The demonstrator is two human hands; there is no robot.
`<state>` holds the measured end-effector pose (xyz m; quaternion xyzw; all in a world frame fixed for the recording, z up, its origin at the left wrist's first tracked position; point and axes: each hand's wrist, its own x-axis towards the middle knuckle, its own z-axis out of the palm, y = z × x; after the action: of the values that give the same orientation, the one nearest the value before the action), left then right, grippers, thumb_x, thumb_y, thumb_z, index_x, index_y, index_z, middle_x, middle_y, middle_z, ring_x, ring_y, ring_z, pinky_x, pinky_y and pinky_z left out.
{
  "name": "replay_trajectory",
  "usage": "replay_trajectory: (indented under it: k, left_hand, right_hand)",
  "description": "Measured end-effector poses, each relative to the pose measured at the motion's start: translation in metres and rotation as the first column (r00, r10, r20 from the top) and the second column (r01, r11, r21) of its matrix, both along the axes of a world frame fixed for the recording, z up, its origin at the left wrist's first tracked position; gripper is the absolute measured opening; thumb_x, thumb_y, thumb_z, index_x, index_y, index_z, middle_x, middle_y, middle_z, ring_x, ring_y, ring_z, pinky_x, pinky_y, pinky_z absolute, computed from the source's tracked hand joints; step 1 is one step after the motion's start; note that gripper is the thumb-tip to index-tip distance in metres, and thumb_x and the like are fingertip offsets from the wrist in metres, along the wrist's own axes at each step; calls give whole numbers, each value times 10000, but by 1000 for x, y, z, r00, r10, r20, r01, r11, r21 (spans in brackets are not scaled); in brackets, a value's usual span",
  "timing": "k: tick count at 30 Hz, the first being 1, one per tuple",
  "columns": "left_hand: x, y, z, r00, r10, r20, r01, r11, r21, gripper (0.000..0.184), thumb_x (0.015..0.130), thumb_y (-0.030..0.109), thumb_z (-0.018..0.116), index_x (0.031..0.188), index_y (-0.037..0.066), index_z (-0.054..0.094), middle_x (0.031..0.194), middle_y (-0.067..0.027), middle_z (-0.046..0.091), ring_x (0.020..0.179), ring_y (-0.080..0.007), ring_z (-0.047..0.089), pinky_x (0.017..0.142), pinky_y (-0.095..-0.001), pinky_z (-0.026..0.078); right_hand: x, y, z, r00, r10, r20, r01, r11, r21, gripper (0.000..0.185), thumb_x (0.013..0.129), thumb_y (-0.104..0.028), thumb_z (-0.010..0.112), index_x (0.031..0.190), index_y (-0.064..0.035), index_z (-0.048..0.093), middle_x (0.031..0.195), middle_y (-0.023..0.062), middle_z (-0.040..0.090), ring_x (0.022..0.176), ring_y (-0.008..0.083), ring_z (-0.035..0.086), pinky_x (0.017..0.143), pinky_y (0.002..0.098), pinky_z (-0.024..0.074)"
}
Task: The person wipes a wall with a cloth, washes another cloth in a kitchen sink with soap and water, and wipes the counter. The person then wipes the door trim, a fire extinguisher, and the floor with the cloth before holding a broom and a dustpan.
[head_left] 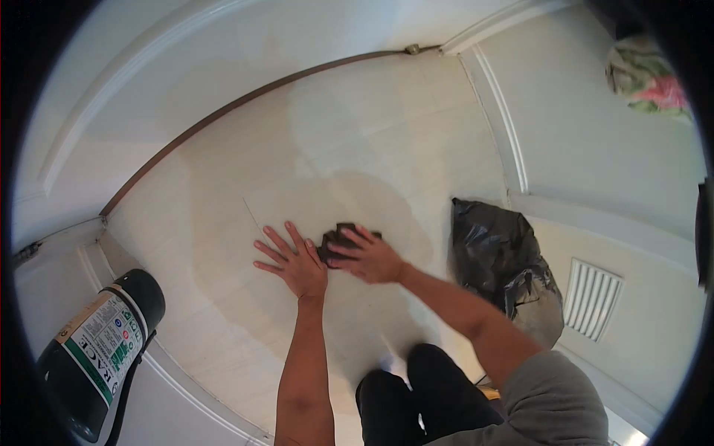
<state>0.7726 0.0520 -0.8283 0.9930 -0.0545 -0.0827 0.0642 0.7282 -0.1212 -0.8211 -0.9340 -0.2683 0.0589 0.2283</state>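
A dark, crumpled cloth (343,239) lies on the pale floor (357,156) near the middle of the head view. My right hand (368,256) presses down on it, fingers spread over its top and right part. Just left of the cloth, my left hand (297,266) is flat on the floor with its fingers spread; its thumb side is at the cloth's left edge. Nothing shows under my left palm.
A black plastic bag (494,241) stands on the right by the wall. At the lower left is a dark cylinder (111,349) with a label and hose. A door (193,67) with a brown strip closes the far side. A vent (593,299) is at the right.
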Motion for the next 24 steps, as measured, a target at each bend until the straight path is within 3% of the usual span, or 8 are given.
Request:
replay_trajectory:
  k: [3,10,16,18,19,20,23,24]
  left_hand:
    - [-1,-1,-3,999,7,44,-6,1000,-30,532,968,290,280,1448,106,144,1494,-225,23,1322,-538,-7,985,-707,-5]
    - [-8,-1,-19,978,17,207,-10,999,-35,512,976,324,250,1451,142,189,1517,-135,67,1357,-468,-9,1018,-654,-35]
    - [-12,-39,15,976,216,43,-213,976,-54,503,966,333,365,1397,82,299,1481,-158,204,1324,-444,204,1048,-591,151]
    - [-31,-79,42,929,146,-340,-360,562,-745,501,945,347,456,1339,46,379,1396,-177,363,1222,-362,409,1009,-436,326]
    - [-59,-113,53,997,8,-73,-64,596,-800,515,904,328,558,1295,21,425,1302,-188,465,1089,-303,525,927,-332,402]
    - [-100,-162,86,988,-74,-135,-111,264,-958,597,858,304,632,1325,21,391,1332,-190,430,1161,-287,467,949,-386,383]
    - [-203,-248,173,955,-246,-166,-16,515,-857,852,755,265,726,1401,18,227,1421,-238,244,1264,-370,340,960,-473,361]
    - [-216,-256,176,958,-234,-164,5,586,-811,867,742,256,733,1400,15,222,1423,-245,231,1250,-387,357,954,-472,366]
  right_hand:
    - [60,-27,11,995,97,24,-90,971,-223,350,850,-246,518,1197,-276,560,1365,19,429,1299,324,305,1073,493,231]
    - [139,-69,-29,683,-608,404,664,747,1,360,917,-282,414,1260,-266,520,1367,43,426,1255,393,315,1062,548,189]
    - [-64,21,-18,915,-380,136,373,925,76,348,901,-391,436,1203,-274,564,1389,10,386,1328,359,221,1072,562,129]
    - [-151,42,-6,976,-219,14,216,970,110,421,901,-361,435,1305,-243,456,1412,33,357,1369,335,162,1091,539,111]
    - [-189,40,6,986,-167,24,161,973,164,363,914,-342,403,1226,-222,543,1377,20,402,1354,345,201,1108,521,79]
    - [-221,38,2,992,2,-123,25,976,216,392,919,-330,395,1278,-209,495,1422,13,348,1368,323,178,1113,522,57]
    - [-269,-13,-3,955,198,-219,-23,789,614,472,894,-310,457,1354,-237,384,1469,14,273,1384,275,152,1109,511,102]
    - [-273,-27,-15,989,77,-126,-24,927,375,461,899,-297,454,1352,-244,387,1474,0,266,1384,276,154,1108,509,107]
